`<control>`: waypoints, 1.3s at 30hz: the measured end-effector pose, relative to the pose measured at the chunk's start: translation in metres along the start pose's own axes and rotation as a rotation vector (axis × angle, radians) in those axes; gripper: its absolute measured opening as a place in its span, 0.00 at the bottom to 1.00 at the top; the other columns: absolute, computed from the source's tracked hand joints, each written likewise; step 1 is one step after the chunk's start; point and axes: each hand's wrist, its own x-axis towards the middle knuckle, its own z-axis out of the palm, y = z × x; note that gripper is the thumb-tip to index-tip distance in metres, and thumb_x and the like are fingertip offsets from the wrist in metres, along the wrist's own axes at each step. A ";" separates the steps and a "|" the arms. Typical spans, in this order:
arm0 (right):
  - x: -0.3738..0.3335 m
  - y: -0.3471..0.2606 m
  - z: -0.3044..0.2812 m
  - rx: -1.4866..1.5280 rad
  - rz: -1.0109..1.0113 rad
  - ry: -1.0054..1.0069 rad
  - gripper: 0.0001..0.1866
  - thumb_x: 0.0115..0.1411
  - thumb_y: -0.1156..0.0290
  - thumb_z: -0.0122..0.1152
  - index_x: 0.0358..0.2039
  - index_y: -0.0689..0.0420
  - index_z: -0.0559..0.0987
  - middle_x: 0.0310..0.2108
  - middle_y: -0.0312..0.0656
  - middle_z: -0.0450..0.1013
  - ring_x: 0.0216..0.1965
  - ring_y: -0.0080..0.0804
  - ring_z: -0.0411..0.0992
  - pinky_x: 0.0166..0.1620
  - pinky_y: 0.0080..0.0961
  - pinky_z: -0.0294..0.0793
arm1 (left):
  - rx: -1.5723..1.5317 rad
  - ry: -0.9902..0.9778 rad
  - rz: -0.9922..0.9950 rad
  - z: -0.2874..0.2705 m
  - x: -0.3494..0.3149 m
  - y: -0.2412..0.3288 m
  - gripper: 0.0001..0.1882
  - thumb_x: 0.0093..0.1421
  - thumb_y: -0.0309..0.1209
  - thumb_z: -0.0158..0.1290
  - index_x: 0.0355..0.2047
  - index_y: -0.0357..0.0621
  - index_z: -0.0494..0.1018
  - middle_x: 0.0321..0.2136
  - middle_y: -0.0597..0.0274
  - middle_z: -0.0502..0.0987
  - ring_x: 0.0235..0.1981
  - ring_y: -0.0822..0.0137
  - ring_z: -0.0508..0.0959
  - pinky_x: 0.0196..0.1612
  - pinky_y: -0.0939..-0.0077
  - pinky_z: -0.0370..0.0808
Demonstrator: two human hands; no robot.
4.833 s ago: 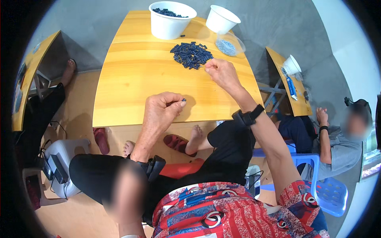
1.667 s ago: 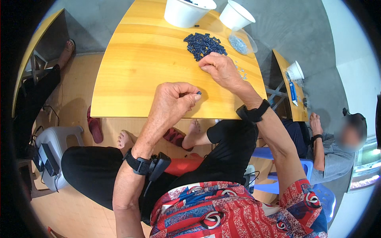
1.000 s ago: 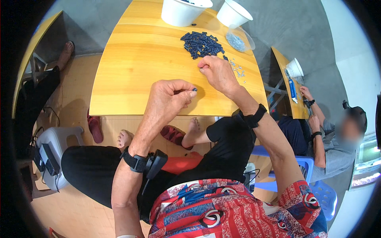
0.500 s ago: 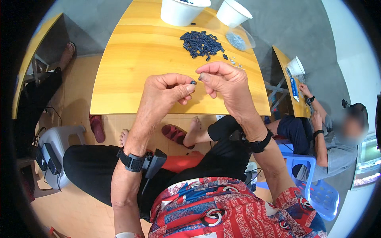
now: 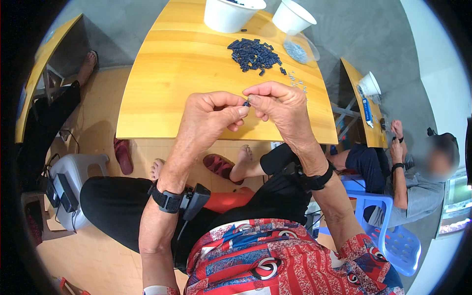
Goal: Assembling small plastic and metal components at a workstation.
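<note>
Between the thumb and forefinger of my left hand is a small dark plastic piece, pinched upright above the table's near edge. My right hand is closed in a pinch right against the top of that piece; whatever its fingertips hold is too small to make out. Past my hands lies a heap of dark blue-black plastic pieces, short and tube-like. To the right of the heap, several tiny silvery metal parts are scattered on the wood. A clear bag of small metal parts lies behind them.
The wooden table carries two white tubs, a larger tub and a smaller tub, along its far side. Another person sits at a separate table on the right. A grey stool stands at the left.
My two hands have come together, so the right fingertips now meet the dark piece in my left. The other person's hand has drawn back from their table.
</note>
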 end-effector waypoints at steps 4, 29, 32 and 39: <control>-0.001 -0.001 0.001 -0.142 -0.138 0.022 0.07 0.55 0.74 0.63 0.34 0.63 0.81 0.25 0.35 0.75 0.22 0.15 0.70 0.24 0.11 0.68 | 0.000 0.003 -0.006 0.000 -0.001 0.002 0.05 0.56 0.23 0.57 0.31 0.34 0.78 0.21 0.63 0.77 0.21 0.78 0.74 0.26 0.86 0.73; -0.012 -0.003 0.015 -0.315 -0.437 0.155 0.06 0.58 0.77 0.57 0.36 0.62 0.79 0.28 0.40 0.72 0.22 0.21 0.71 0.26 0.17 0.71 | -0.005 0.017 0.078 0.008 -0.008 0.012 0.05 0.56 0.23 0.57 0.32 0.33 0.78 0.22 0.65 0.78 0.20 0.80 0.73 0.24 0.87 0.71; -0.012 -0.003 0.016 -0.335 -0.445 0.166 0.06 0.58 0.78 0.57 0.36 0.62 0.79 0.29 0.40 0.72 0.22 0.22 0.71 0.26 0.17 0.71 | -0.002 0.028 0.098 0.008 -0.008 0.013 0.05 0.56 0.24 0.57 0.32 0.33 0.78 0.22 0.65 0.78 0.20 0.81 0.73 0.24 0.87 0.71; -0.010 -0.007 0.015 -0.324 -0.423 0.173 0.05 0.58 0.78 0.58 0.34 0.62 0.79 0.28 0.40 0.73 0.22 0.22 0.72 0.25 0.17 0.71 | -0.078 0.000 0.070 0.007 -0.008 0.014 0.05 0.57 0.23 0.57 0.32 0.33 0.78 0.22 0.65 0.77 0.20 0.81 0.72 0.24 0.87 0.71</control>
